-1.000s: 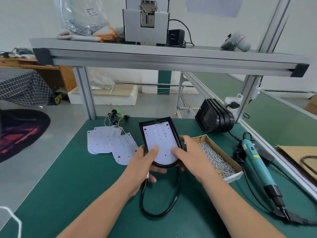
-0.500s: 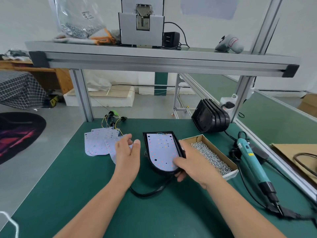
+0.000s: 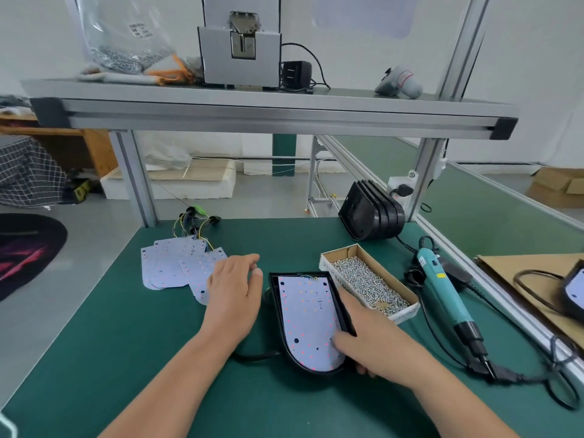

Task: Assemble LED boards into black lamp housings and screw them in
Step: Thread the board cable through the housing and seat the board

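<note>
Black D-shaped plastic lamp housing (image 3: 274,311) lies flat on green bench mat (image 3: 126,343), white LED board (image 3: 308,320) inside. Right hand (image 3: 376,339) pinches its lower right rim, thumb on board. Left hand (image 3: 235,295), fingers relaxed together, lies over loose white boards (image 3: 170,263) just left.

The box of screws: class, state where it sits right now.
In the head view the box of screws sits right of centre on the green mat, between the black housing and the teal screwdriver, just beyond the right hand.
</note>
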A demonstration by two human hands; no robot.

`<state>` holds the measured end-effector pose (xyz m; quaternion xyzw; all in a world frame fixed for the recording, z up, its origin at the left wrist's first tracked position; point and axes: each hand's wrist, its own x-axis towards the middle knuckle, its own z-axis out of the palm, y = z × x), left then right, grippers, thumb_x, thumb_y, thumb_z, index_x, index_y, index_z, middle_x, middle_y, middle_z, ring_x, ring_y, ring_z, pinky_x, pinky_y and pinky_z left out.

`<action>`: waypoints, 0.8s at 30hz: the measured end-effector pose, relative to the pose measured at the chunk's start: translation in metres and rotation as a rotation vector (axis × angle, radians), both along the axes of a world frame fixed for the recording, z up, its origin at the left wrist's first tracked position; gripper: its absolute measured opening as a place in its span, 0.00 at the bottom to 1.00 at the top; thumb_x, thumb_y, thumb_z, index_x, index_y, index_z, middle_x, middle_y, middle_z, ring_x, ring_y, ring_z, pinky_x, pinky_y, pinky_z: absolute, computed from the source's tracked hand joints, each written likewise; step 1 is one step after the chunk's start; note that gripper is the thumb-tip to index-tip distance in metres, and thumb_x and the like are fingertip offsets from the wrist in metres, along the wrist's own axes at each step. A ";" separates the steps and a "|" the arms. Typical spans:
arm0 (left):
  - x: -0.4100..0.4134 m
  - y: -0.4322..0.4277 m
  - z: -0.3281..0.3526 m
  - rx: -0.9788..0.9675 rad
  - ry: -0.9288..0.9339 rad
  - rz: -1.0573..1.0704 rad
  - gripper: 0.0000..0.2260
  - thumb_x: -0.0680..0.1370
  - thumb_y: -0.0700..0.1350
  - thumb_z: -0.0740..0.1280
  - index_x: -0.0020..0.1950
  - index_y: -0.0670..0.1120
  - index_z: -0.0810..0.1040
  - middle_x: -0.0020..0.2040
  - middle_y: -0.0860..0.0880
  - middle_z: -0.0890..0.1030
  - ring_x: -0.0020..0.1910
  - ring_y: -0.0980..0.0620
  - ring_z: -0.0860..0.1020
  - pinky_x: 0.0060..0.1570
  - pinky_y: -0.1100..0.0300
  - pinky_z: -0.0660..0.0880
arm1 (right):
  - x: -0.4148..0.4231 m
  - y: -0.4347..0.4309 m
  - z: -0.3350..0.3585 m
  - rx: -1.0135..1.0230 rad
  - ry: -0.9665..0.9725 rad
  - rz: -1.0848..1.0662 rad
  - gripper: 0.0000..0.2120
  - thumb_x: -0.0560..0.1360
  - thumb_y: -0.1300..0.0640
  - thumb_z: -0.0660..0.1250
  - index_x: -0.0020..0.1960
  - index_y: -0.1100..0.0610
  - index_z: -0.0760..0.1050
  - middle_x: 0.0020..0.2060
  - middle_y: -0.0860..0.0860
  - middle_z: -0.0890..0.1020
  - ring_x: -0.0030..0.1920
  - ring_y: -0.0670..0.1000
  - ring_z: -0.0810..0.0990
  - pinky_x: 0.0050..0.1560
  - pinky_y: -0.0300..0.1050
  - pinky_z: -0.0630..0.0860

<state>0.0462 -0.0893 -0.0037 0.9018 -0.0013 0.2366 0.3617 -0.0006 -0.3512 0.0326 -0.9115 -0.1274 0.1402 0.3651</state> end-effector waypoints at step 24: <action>-0.008 -0.014 0.011 -0.203 0.255 -0.470 0.10 0.78 0.48 0.72 0.54 0.60 0.75 0.49 0.57 0.83 0.45 0.57 0.82 0.47 0.60 0.76 | 0.028 0.018 0.011 0.176 -0.182 -0.238 0.05 0.78 0.50 0.71 0.51 0.47 0.75 0.43 0.44 0.84 0.43 0.42 0.81 0.43 0.42 0.77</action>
